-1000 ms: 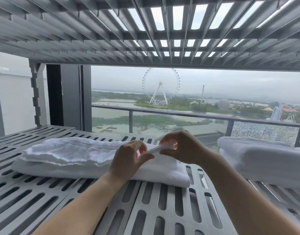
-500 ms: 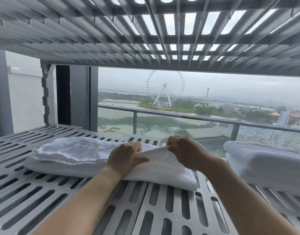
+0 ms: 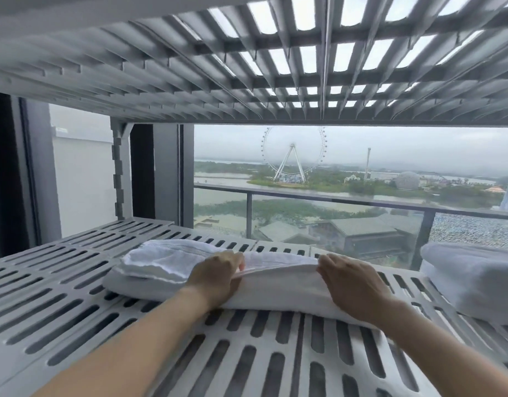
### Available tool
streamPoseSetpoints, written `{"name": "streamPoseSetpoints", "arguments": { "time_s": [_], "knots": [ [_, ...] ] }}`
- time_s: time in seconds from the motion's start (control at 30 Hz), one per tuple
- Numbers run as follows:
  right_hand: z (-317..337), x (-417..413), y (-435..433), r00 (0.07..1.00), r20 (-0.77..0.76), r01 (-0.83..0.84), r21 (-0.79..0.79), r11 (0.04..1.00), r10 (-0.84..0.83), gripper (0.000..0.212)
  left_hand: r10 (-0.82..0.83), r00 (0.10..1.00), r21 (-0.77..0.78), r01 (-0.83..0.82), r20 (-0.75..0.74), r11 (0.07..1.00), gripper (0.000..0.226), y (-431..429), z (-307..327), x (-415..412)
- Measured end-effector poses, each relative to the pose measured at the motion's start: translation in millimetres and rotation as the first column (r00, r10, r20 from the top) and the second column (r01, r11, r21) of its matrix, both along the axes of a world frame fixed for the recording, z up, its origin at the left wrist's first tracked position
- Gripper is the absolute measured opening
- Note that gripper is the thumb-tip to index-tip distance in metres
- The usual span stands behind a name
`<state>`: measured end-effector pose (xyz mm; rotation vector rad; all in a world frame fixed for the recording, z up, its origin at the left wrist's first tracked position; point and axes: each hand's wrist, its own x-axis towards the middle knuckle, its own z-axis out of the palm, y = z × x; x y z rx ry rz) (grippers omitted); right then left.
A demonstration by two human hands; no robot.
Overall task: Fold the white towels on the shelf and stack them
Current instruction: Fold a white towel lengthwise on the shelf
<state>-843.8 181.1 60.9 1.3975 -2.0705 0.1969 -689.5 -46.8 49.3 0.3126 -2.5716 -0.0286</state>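
Note:
A white towel [image 3: 275, 285] lies partly folded across the middle of the grey slatted shelf [image 3: 75, 296], with a crumpled doubled end on its left. My left hand [image 3: 218, 279] grips the towel's top layer near its middle, fingers curled over the raised edge. About a hand's width to the right, my right hand [image 3: 350, 285] holds the same edge, fingers over the top and thumb hidden beneath. The top layer is stretched taut between the two hands. A pile of folded white towels [image 3: 476, 282] sits at the shelf's right end.
Another slatted shelf [image 3: 247, 67] hangs low overhead. A shelf post [image 3: 119, 173] stands at the back left. Behind the shelf is a window with a balcony railing [image 3: 361, 200]. Bare shelf surface extends to the left and in front of the towel.
My hands pinched one corner of the top layer close together; they have since spread apart along the edge and lowered it onto the towel. The camera has moved closer and lower.

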Motion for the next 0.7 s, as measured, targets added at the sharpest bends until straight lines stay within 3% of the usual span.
{"name": "streamPoseSetpoints", "arguments": {
  "time_s": [0.2, 0.33, 0.43, 0.57, 0.7],
  "knots": [
    [-9, 9, -17, 0.993, 0.026, 0.110, 0.030, 0.993, -0.111, 0.056, -0.030, 0.999, 0.040, 0.030, 0.011, 0.999, 0.003, -32, -2, 13],
    [-4, 0, -20, 0.966, 0.134, 0.226, -0.028, 0.974, -0.220, 0.055, 0.016, 1.000, 0.036, -0.017, 0.019, 0.999, 0.022, -47, -6, 17],
    [-5, -1, -20, 0.963, 0.128, 0.247, -0.057, 0.967, -0.238, 0.052, 0.080, 0.997, 0.019, -0.080, 0.004, 0.997, 0.028, -63, -5, 27],
    [-6, 1, -26, 0.961, 0.119, 0.256, -0.054, 0.965, -0.248, 0.053, 0.060, 0.998, -0.079, -0.061, -0.016, 0.995, 0.013, -78, -5, 38],
    [-10, 6, -20, 0.951, -0.020, 0.300, -0.168, 0.939, -0.308, 0.062, 0.001, 1.000, -0.301, -0.004, -0.012, 0.954, 0.010, -84, -3, 52]
  ]
}}
